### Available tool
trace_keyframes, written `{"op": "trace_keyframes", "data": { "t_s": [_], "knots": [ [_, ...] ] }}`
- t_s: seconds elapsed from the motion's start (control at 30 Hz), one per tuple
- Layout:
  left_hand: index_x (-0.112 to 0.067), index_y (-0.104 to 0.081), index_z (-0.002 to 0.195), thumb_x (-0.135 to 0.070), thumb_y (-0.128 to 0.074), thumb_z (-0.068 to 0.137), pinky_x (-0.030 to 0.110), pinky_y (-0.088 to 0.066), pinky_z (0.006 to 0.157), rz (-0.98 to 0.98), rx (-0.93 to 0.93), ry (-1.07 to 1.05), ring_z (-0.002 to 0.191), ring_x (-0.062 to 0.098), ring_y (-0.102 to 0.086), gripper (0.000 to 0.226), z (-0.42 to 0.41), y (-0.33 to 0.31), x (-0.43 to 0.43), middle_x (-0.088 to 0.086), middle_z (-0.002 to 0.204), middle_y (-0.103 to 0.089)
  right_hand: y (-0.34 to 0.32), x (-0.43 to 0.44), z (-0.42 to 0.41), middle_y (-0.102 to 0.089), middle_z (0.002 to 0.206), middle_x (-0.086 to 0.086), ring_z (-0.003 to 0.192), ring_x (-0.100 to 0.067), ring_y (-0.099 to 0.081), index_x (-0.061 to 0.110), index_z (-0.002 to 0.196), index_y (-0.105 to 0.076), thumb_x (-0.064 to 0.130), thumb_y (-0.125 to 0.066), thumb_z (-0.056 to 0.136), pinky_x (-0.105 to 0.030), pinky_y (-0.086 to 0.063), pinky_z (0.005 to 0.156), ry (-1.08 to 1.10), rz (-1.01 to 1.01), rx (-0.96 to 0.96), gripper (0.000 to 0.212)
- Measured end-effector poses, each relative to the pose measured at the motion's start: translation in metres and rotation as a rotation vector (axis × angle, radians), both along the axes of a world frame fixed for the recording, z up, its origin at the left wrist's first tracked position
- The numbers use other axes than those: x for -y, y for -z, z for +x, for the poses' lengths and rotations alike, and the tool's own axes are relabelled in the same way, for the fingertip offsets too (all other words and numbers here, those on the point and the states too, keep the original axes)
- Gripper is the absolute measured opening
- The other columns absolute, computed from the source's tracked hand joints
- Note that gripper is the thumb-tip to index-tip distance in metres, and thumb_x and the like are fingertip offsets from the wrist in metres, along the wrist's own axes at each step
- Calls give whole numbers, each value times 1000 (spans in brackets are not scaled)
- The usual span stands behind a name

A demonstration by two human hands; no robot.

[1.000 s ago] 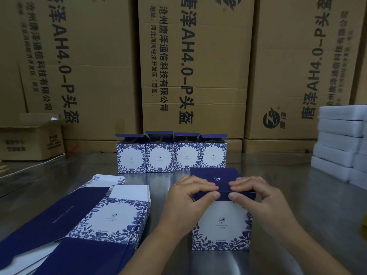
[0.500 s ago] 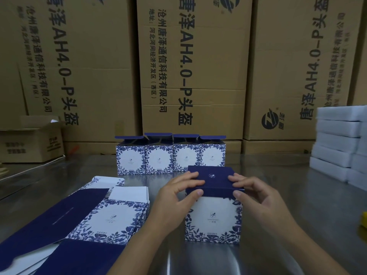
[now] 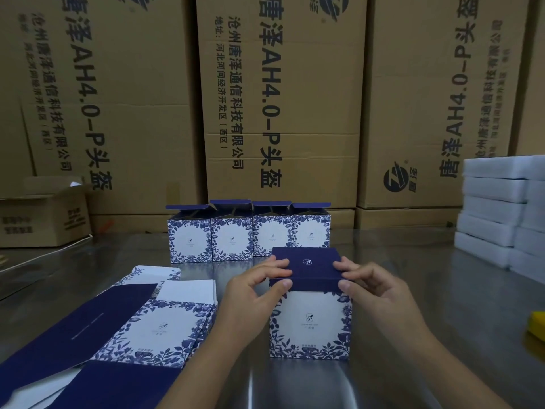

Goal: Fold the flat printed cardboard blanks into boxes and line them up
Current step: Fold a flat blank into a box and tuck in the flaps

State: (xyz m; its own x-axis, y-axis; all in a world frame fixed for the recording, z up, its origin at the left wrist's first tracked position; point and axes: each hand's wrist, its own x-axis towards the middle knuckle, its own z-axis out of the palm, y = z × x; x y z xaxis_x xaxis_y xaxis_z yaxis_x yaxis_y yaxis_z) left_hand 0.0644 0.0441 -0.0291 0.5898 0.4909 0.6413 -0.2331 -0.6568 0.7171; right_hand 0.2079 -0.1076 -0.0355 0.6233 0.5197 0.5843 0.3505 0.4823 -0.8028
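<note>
Pinching box [image 3: 309,323] lid between both hands, left hand [image 3: 253,286], right hand [image 3: 373,286].

Backdrop: tall brown shipping cartons [image 3: 295,93] stand side by side across the whole view, printed with dark Chinese characters and "AH4.0-P".
Table: a shiny brushed-metal table [image 3: 413,261] runs back to the foot of the cartons.
Far left: a small brown carton [image 3: 41,216], flaps open, beyond the table's edge.
Right: white foam slabs [image 3: 492,202] piled in stacks on the table.
Right edge: a yellow object [image 3: 537,323], cut off.
Light: dim and even; pale streaks glint on the metal.
</note>
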Motion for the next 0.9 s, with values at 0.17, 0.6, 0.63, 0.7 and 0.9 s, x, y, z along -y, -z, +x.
{"op": "trace_keyframes", "data": {
  "t_s": [0.17,0.6,0.63,0.7,0.9],
  "knots": [
    [-36,-66,88,-15,-67,85,13,-34,100,117,-8,-64,116,-9,-47,21,-1,2,5,-24,107,-63,2,2,0,-70,100,-1,101,-4,-62,14,75,-67,-9,-62,80,-12,-49,74,14,-42,89,24],
    [-35,-70,106,-29,-63,88,0,-23,96,312,-92,-266,114,-8,-44,20,5,3,12,-34,111,-52,5,-6,-2,-58,111,21,96,11,-56,41,79,-73,13,-74,74,-2,-43,69,191,-132,261,29],
    [-35,-69,109,-31,-62,89,-4,-21,92,315,-115,-297,112,-10,-43,22,6,3,14,-34,113,-49,5,-7,-1,-55,115,24,101,14,-53,44,80,-72,17,-75,74,0,-42,70,228,-156,283,28],
    [-40,-65,114,-35,-60,90,-9,-20,83,289,-176,-321,106,-18,-40,25,9,1,14,-37,118,-44,7,-10,3,-53,118,29,107,16,-49,50,86,-68,25,-74,74,1,-40,74,307,-233,356,28],
    [-36,-62,121,-36,-57,91,15,-36,92,311,-455,-356,120,-2,-49,30,24,-36,-14,-21,134,-52,-8,-36,20,-57,115,25,99,15,-53,47,87,-66,21,-77,75,-7,-42,78,328,-377,360,30]
  ]
}}
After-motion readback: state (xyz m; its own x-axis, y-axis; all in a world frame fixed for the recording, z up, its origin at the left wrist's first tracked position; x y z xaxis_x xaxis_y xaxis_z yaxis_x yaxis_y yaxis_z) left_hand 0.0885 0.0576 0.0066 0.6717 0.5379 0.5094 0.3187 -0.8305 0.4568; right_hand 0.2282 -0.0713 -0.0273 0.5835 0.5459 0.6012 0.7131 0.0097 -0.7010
